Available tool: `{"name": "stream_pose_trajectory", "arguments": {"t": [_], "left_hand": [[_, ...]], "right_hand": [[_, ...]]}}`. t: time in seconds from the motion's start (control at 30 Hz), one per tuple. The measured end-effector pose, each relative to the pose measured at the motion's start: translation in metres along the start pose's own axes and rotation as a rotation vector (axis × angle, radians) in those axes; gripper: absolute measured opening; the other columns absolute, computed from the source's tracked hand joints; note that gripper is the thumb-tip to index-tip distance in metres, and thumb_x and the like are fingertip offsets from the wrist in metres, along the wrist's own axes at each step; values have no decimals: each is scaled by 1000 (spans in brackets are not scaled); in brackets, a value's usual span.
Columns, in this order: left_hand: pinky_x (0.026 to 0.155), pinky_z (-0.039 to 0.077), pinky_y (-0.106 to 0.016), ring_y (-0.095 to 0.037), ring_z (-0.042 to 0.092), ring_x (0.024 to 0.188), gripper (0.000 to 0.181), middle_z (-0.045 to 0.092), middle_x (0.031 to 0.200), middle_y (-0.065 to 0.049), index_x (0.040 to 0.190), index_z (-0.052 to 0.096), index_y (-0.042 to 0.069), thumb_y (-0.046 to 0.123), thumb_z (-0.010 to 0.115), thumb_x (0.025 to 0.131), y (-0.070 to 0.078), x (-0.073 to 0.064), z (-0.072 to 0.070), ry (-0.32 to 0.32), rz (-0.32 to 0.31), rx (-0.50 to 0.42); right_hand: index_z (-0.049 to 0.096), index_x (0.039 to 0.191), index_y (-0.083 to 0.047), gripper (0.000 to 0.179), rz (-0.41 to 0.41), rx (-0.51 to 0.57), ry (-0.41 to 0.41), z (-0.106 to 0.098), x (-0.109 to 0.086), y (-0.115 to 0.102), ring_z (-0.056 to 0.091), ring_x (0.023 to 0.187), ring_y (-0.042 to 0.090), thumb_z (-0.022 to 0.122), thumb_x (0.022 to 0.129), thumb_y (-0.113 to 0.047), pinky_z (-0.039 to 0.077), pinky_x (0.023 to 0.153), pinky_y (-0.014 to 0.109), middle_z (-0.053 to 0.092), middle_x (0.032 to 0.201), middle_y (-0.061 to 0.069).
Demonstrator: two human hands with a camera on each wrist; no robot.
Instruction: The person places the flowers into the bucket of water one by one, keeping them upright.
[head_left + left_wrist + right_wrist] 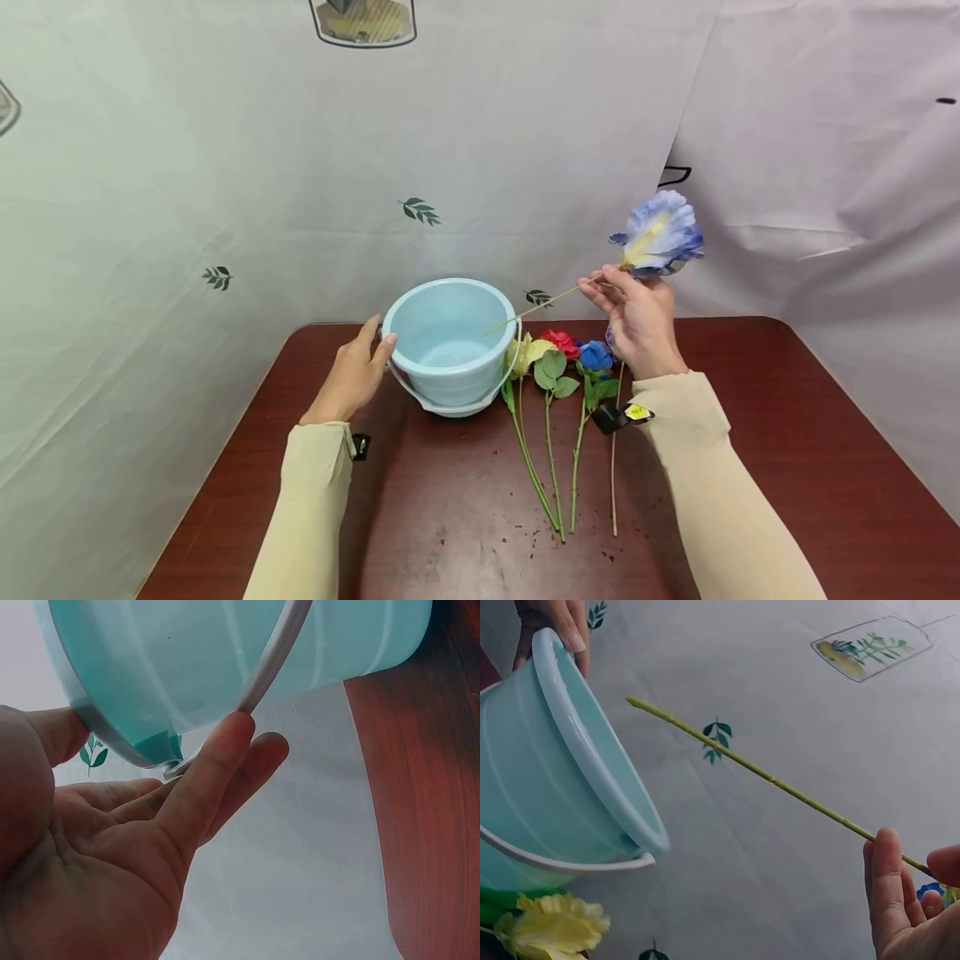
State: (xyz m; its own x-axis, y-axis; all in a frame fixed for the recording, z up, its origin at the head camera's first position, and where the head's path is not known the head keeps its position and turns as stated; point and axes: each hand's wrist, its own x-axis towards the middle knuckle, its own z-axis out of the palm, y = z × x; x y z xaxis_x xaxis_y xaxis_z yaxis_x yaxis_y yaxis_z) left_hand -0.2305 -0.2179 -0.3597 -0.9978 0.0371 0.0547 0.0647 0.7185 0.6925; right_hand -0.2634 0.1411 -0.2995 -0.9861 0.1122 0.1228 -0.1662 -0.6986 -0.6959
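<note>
My right hand (637,321) pinches the thin stem of a blue-and-white artificial iris (660,233) just below its bloom. The stem (772,780) slants down to the left, its tip above the right side of a light blue bucket (450,400). At the bucket's left rim is my left hand (352,375). In the left wrist view its thumb (60,735) lies against the rim, while the fingers (210,765) reach round the outside by the handle joint. The bucket stands upright, its white handle (461,410) hanging down in front.
Right of the bucket, several artificial flowers lie on the dark red table (450,517): a yellow one (528,350), a red one (562,342), a blue one (596,357) and a purple one, partly hidden by my right hand. A pale printed cloth (480,150) hangs behind.
</note>
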Motion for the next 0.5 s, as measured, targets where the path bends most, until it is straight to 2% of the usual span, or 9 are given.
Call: {"name": "stream_pose_trajectory", "arguments": {"t": [0.13, 0.33, 0.5], "left_hand": [[100, 41, -54, -35, 63, 107, 68, 33, 151, -22, 156, 10, 11, 46, 36, 103, 0, 0, 0, -2, -1, 0], [100, 41, -53, -34, 63, 105, 67, 36, 149, -22, 156, 11, 11, 43, 38, 103, 1, 0, 1, 5, 1, -1], [100, 42, -53, -33, 63, 105, 69, 36, 149, -22, 156, 10, 11, 46, 37, 103, 1, 0, 0, 10, -3, 4]], "right_hand": [[51, 101, 5, 17, 19, -57, -14, 5, 2, 12, 69, 77, 26, 63, 91, 1, 55, 83, 36, 64, 83, 15], [56, 96, 6, 6, 45, -85, -5, 9, 1, 24, 71, 77, 27, 59, 93, 3, 56, 79, 34, 67, 79, 15], [55, 97, 5, 5, 66, -134, -2, 12, 1, 31, 70, 76, 25, 57, 94, 2, 56, 79, 33, 66, 80, 14]]}}
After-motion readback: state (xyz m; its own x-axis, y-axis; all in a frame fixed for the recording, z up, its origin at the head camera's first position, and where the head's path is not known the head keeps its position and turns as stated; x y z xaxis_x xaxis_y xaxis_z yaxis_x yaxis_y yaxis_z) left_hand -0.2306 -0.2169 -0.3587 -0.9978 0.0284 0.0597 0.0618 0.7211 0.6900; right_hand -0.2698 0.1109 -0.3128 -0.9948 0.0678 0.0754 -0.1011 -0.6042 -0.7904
